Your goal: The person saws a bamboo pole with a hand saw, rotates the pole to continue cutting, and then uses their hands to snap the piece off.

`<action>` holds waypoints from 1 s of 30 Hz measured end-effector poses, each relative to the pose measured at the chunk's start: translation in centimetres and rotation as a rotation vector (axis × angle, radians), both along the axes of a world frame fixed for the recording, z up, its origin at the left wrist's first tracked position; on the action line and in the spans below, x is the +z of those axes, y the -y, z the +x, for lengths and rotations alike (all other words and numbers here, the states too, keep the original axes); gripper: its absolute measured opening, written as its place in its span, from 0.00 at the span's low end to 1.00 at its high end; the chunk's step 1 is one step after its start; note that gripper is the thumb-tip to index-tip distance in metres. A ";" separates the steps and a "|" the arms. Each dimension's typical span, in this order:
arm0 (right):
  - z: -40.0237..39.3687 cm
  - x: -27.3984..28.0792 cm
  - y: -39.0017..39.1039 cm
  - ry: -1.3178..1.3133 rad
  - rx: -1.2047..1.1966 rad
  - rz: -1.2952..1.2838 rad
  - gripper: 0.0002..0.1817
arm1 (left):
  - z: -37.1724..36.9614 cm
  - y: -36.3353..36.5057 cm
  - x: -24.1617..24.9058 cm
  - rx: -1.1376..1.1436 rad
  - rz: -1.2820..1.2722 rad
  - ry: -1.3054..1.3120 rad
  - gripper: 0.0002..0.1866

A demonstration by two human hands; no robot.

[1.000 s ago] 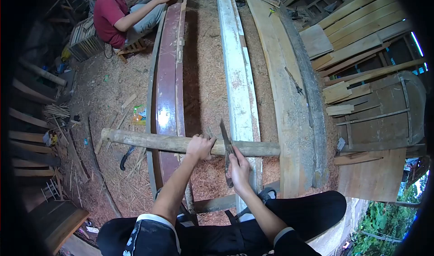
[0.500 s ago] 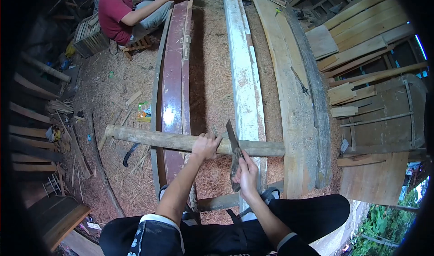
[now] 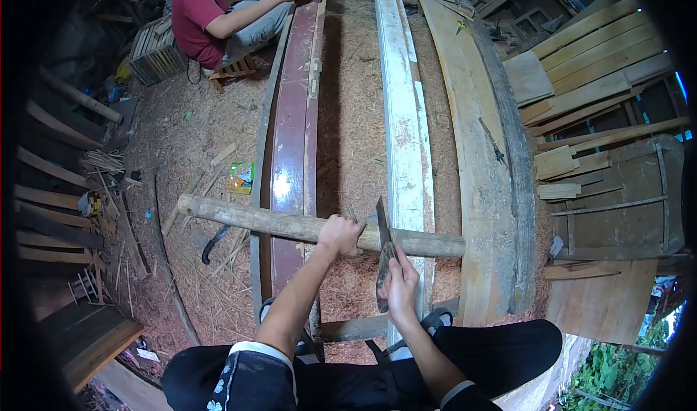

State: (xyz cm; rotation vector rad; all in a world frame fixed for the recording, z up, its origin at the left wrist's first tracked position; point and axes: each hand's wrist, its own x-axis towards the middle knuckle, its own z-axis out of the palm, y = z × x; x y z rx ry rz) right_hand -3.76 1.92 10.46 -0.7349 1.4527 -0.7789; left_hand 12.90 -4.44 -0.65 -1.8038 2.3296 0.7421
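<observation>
A round wooden pole (image 3: 276, 222) lies crosswise over the dark red board (image 3: 292, 135) and the white board (image 3: 406, 135). My left hand (image 3: 340, 235) is wrapped over the pole near its middle, with a thin sliver sticking up by the fingers. My right hand (image 3: 401, 279) is closed around the handle of a bladed tool (image 3: 382, 226), probably a saw or large knife. Its blade points up and away, against or just above the pole, right of my left hand. Whether the edge touches the wood is unclear.
A person in a red shirt (image 3: 200, 19) sits at the upper left, hands on the red board's far end. Wide planks (image 3: 472, 164) run along the right. A dark curved tool (image 3: 213, 245) and a yellow-green packet (image 3: 241, 177) lie on the shavings-covered floor.
The whole scene has shifted slightly right and down as the view moved. Both hands keep their holds, and the blade stays at nearly the same place on the pole.
</observation>
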 end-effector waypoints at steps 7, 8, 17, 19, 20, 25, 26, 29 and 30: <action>-1.2 0.0 0.2 0.056 -0.003 0.051 0.26 | -0.3 -2.0 -1.9 -0.022 -0.200 0.002 0.38; -1.0 -0.2 0.2 0.075 -0.023 0.059 0.26 | 0.0 -1.9 -2.0 -0.026 -0.207 -0.011 0.36; 2.7 -1.4 2.2 -0.010 0.159 -0.035 0.25 | 5.1 -1.4 -1.8 0.075 -0.333 0.011 0.34; 3.9 -1.5 1.7 0.004 0.166 -0.079 0.25 | 6.2 -1.6 -2.1 0.013 -0.318 -0.004 0.36; 4.4 -1.4 1.2 0.012 0.137 -0.051 0.25 | 6.6 -1.7 -2.3 0.020 -0.316 -0.006 0.36; 5.4 -2.1 1.2 -0.007 0.059 -0.065 0.25 | 6.9 -0.8 -0.5 0.020 -0.155 -0.067 0.36; 5.2 -2.3 1.1 0.082 0.027 -0.034 0.24 | 7.3 -1.3 -0.8 0.019 -0.151 -0.082 0.36; 6.8 -1.2 -0.4 0.014 -0.056 -0.033 0.23 | 6.6 -2.1 -2.4 -0.026 -0.316 -0.121 0.36; 7.4 -0.8 -0.7 0.011 -0.093 -0.042 0.23 | 6.8 -2.2 -2.4 -0.038 -0.284 -0.128 0.36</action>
